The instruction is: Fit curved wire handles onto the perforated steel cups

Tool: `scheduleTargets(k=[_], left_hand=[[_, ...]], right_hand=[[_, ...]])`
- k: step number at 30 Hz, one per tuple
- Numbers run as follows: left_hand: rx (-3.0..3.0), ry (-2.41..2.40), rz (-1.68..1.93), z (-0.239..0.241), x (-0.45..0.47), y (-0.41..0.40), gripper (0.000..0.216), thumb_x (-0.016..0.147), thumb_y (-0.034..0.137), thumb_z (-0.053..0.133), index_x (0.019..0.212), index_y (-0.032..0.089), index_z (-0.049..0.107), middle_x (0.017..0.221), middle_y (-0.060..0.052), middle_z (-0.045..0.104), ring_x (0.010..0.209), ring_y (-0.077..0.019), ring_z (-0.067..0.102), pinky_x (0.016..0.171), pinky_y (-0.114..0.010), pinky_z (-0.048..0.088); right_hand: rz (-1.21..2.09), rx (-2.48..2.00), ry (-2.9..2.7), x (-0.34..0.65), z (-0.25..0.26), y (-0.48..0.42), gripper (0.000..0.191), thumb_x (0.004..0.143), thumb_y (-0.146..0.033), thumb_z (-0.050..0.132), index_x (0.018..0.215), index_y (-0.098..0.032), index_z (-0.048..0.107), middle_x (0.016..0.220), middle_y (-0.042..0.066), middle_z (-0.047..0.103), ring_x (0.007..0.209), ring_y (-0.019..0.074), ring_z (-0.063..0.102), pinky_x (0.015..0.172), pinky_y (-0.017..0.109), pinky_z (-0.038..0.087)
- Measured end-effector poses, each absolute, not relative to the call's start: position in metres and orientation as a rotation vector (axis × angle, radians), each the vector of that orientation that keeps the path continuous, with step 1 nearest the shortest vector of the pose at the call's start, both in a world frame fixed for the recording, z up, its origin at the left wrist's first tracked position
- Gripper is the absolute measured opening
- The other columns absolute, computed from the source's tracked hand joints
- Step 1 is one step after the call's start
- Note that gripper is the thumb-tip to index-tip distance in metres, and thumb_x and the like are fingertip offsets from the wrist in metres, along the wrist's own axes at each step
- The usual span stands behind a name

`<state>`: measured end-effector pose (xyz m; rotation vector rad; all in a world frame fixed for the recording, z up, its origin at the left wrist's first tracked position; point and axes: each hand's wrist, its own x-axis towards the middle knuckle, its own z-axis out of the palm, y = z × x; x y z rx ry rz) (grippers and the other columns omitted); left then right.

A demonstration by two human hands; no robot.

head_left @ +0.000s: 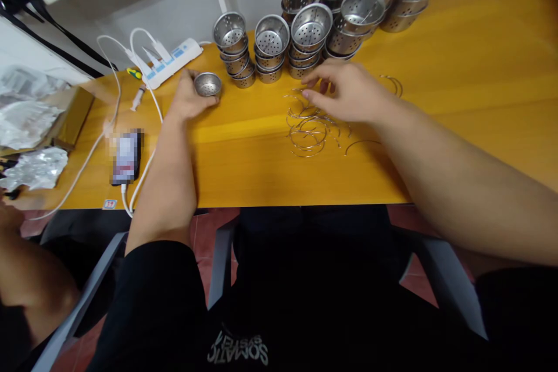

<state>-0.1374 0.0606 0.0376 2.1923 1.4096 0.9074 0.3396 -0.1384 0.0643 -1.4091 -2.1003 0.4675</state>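
Note:
My left hand [188, 99] is curved around a small perforated metal cup [208, 86], thumb along its near side and fingers at its far left. The cup sits at table height, its opening facing up. Over a loose heap of thin curved metal wires [308, 133] hovers my right hand [342, 90], palm down. Its thumb and index finger are bent with a small gap between them, close to the wire ends at the heap's far side. No object shows clearly between those fingers.
Stacks of perforated metal cups [271, 40] line the back of the yellow table [244, 168]. At left lie a white power strip [174, 63] with cables, a syringe [138, 97], a phone [126, 157] and plastic bags [37, 167]. Another person's arm [32, 273] is at far left.

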Motion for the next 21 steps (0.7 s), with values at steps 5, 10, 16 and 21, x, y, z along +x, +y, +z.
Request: scheduleTargets(k=[5, 10, 16, 21], left_hand=[[2.105, 1.098, 0.666, 0.074, -0.083, 0.005, 0.106, 0.046, 0.07, 0.122, 0.129, 0.033, 0.068, 0.129, -0.003, 0.078, 0.126, -0.0315, 0.075, 0.125, -0.068, 0.069], [2.165, 0.911, 0.544, 0.072, -0.026, -0.03, 0.108, 0.054, 0.084, 0.123, 0.133, 0.027, 0.075, 0.127, -0.009, 0.088, 0.129, -0.0391, 0.088, 0.119, -0.06, 0.076], [2.116, 0.781, 0.599, 0.045, 0.016, -0.036, 0.122, 0.063, 0.11, 0.112, 0.144, 0.026, 0.076, 0.137, -0.014, 0.09, 0.138, -0.0413, 0.088, 0.127, -0.063, 0.075], [2.136, 0.687, 0.588, 0.027, 0.041, -0.032, 0.119, 0.077, 0.099, 0.113, 0.159, 0.025, 0.07, 0.148, -0.016, 0.085, 0.145, -0.0405, 0.086, 0.133, -0.063, 0.072]], right_hand=[[0.457, -1.455, -2.187, 0.354, 0.059, -0.128, 0.064, 0.122, -0.082, 0.067, 0.157, -0.034, 0.091, 0.144, 0.017, 0.093, 0.136, 0.0512, 0.081, 0.126, 0.076, 0.066], [0.52, -1.491, -2.377, 0.374, 0.056, -0.119, 0.065, 0.117, -0.078, 0.083, 0.148, -0.021, 0.091, 0.148, 0.023, 0.092, 0.127, 0.0473, 0.085, 0.117, 0.068, 0.07], [0.621, -1.359, -2.516, 0.382, 0.048, -0.112, 0.055, 0.109, -0.078, 0.095, 0.134, -0.029, 0.093, 0.125, 0.015, 0.093, 0.111, 0.0399, 0.085, 0.104, 0.059, 0.072], [0.613, -1.394, -2.516, 0.373, 0.043, -0.111, 0.025, 0.113, -0.052, 0.084, 0.123, -0.03, 0.091, 0.117, 0.012, 0.092, 0.102, 0.0374, 0.086, 0.101, 0.058, 0.07]])
